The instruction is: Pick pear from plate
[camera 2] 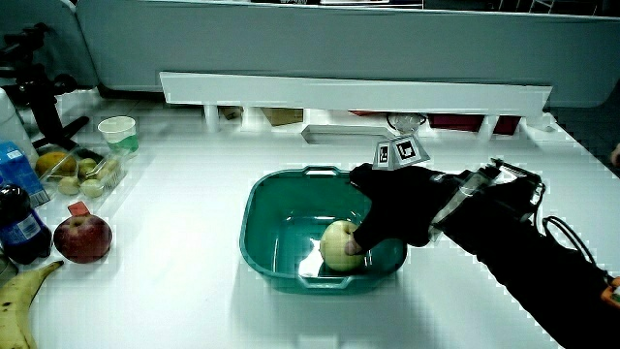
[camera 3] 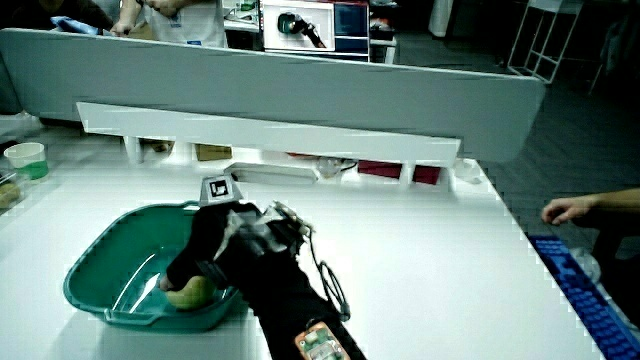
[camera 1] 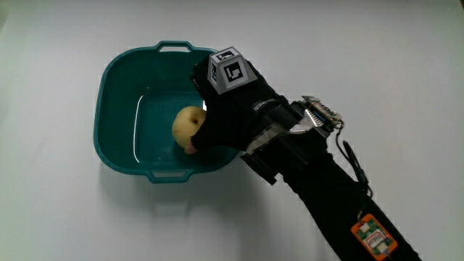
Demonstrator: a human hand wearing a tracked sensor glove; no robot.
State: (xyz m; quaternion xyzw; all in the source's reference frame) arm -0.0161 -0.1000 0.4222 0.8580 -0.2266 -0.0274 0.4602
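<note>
Main view puts my hand inside the teal basin, fingers curled round the pear, which sits on the basin floor near the wall closest to me. I judge the fruit firm, smooth, fairly light and easily bruised, so I'd wrap its widest part gently. Its long axis and stem direction I cannot tell; it reads almost round.

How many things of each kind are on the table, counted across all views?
Teal plastic basin: 1
Yellow-green pear: 1
Red apple: 1
Yellow banana: 1
Pale green paper cup: 1
Dark bottle: 1
Total: 6
</note>
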